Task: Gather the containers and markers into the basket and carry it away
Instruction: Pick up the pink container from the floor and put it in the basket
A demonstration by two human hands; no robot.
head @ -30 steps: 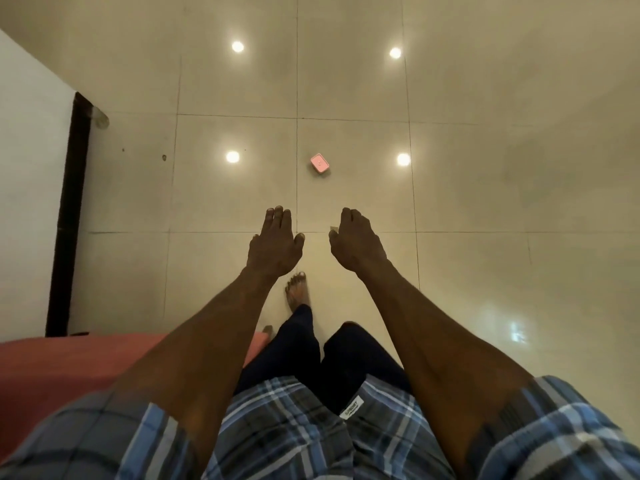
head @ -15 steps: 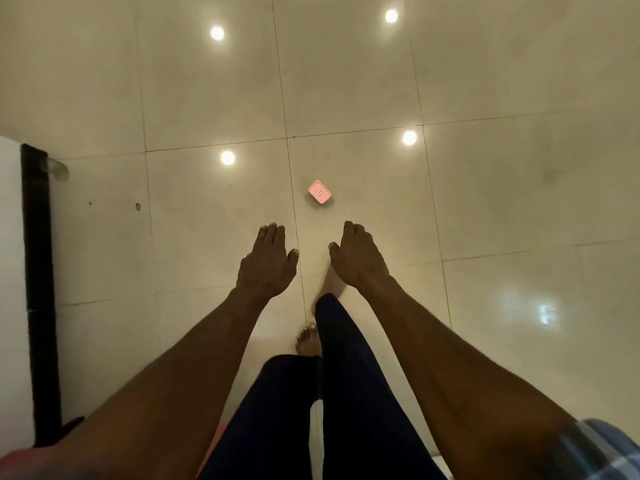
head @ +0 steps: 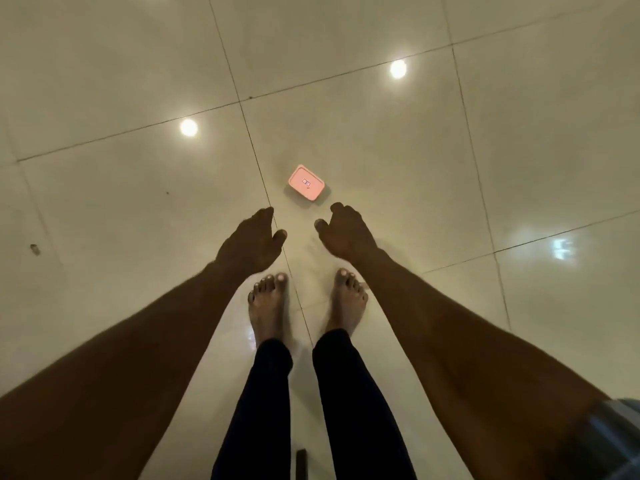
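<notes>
I see a glossy tiled floor (head: 381, 140) under two bare feet (head: 268, 306). My left hand (head: 251, 242) and right hand (head: 346, 233) reach down, both empty with fingers loosely curled. A small pink container (head: 306, 182) lies on the floor just beyond the right hand, untouched.

Glossy pale floor tiles (head: 346, 109) mirror round ceiling lights (head: 188, 127). Two bare feet (head: 268, 306) stand on them. A dark strip (head: 301, 464), possibly furniture, shows at the bottom edge.

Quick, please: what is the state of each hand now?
Left hand: open, holding nothing.
Right hand: open, fingers loosely curled, holding nothing.
</notes>
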